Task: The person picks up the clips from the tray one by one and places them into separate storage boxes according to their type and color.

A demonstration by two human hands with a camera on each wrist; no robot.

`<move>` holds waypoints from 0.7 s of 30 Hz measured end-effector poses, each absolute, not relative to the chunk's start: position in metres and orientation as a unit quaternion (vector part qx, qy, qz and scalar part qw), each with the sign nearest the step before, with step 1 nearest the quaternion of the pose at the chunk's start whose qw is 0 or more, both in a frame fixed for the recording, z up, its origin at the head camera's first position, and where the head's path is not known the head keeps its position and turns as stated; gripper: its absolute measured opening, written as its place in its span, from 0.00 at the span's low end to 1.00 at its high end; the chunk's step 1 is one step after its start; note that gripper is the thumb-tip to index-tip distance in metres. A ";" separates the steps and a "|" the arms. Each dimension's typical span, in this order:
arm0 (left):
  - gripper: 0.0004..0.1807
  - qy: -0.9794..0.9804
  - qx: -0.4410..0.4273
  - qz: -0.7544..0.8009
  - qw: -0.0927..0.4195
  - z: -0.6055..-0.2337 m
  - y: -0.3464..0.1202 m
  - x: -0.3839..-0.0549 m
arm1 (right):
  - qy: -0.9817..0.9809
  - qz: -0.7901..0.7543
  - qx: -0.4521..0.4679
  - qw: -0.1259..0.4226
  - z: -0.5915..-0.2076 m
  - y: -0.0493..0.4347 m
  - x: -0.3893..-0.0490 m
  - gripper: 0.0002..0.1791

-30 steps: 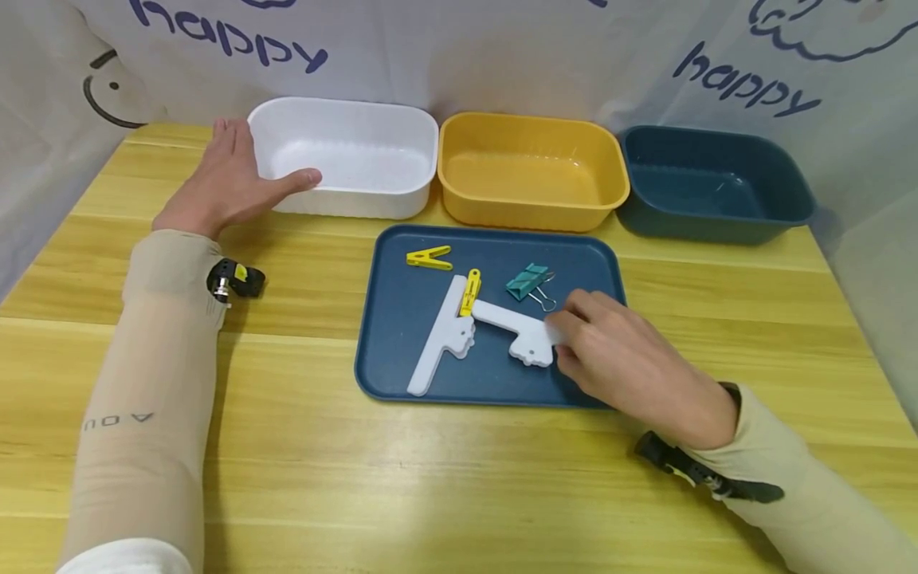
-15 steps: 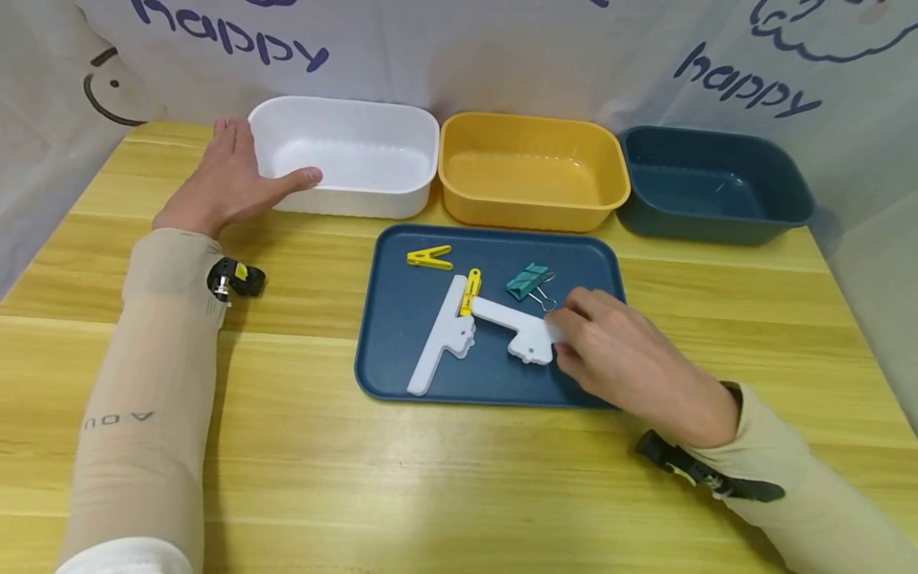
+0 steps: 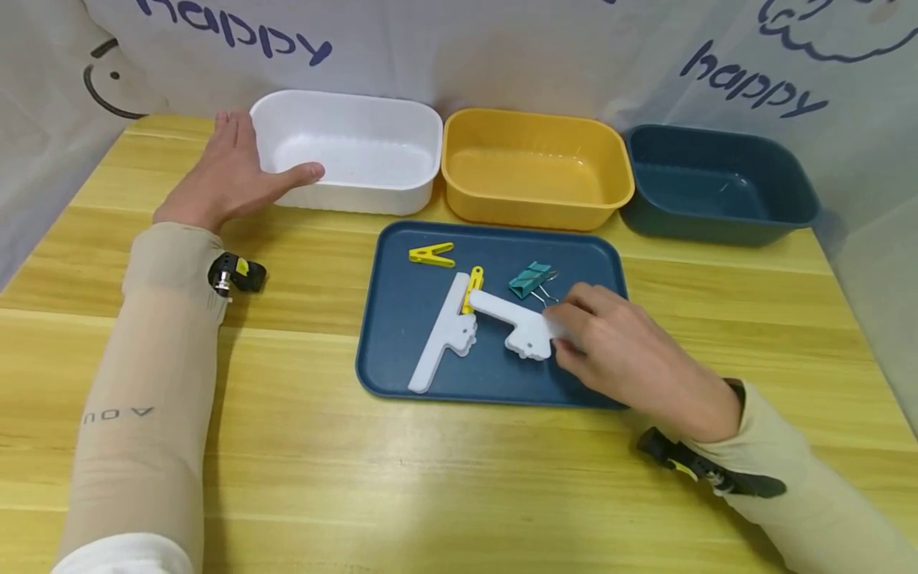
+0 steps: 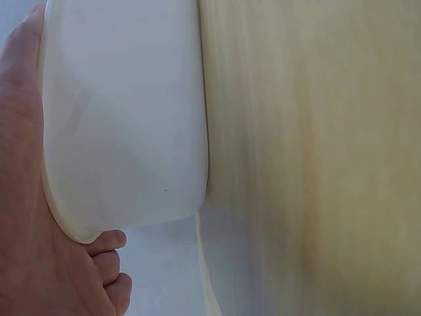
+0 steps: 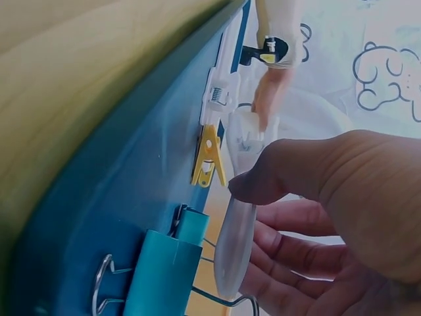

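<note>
In the head view, my right hand [image 3: 620, 351] pinches the end of a white bag clip [image 3: 511, 310] over the blue tray [image 3: 394, 367]. The right wrist view has the clip [image 5: 235, 247] between thumb and fingers. Left of it lies another white bag clip [image 3: 439, 339], with a yellow clothespin [image 3: 473, 288] against it, partly overlapped by the held clip. Close to my right fingers is a teal binder clip [image 3: 531, 280]. A second yellow clothespin [image 3: 432, 255] lies near the tray's back edge. My left hand [image 3: 229, 175] rests against the white bin [image 3: 358, 198], thumb over its front rim, fingers extended along its left end.
A yellow bin [image 3: 531, 214] and a dark teal bin [image 3: 710, 229] stand to the right of the white bin in a row behind the tray. A pale cloth printed with "happy" hangs behind the wooden table [image 3: 402, 486].
The bag clip in my right hand has lifted and shifted slightly left. My left hand stays at the white bin. The head view has tilted a little.
</note>
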State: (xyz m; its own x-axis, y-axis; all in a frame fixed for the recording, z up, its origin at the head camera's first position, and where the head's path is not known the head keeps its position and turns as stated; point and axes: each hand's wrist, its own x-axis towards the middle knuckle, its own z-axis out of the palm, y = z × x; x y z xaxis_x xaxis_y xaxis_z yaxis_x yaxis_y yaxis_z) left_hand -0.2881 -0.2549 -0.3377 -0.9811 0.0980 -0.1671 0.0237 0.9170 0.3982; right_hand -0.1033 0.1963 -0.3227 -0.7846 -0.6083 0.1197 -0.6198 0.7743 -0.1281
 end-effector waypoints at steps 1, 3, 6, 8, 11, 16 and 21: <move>0.70 0.975 0.031 0.201 0.092 -0.338 -0.255 -0.289 | -0.941 0.084 0.326 0.034 -0.323 0.196 -0.104 0.14; 0.71 0.975 0.032 0.200 0.091 -0.339 -0.256 -0.289 | -0.941 0.090 0.326 0.031 -0.323 0.196 -0.105 0.14; 0.71 0.975 0.033 0.201 0.089 -0.339 -0.256 -0.290 | -0.941 0.098 0.324 0.022 -0.323 0.197 -0.107 0.15; 0.71 0.975 0.033 0.202 0.088 -0.339 -0.256 -0.289 | -0.940 0.105 0.324 0.017 -0.323 0.197 -0.107 0.15; 0.70 0.974 0.033 0.205 0.087 -0.339 -0.256 -0.289 | -0.940 0.113 0.321 0.008 -0.323 0.198 -0.108 0.16; 0.70 0.974 0.032 0.206 0.087 -0.338 -0.256 -0.288 | -0.940 0.128 0.316 -0.003 -0.323 0.198 -0.109 0.15; 0.70 0.974 0.032 0.206 0.086 -0.338 -0.255 -0.288 | -0.938 0.150 0.314 -0.016 -0.323 0.198 -0.109 0.15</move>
State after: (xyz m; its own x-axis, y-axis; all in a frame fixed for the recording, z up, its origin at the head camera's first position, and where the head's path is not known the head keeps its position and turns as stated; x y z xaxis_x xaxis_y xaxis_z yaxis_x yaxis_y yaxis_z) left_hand -0.2878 -0.2555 -0.3382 -0.9833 0.0976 -0.1539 0.0268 0.9128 0.4074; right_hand -0.1092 0.1980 -0.3231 -0.8029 -0.5926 0.0646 -0.5833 0.7586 -0.2902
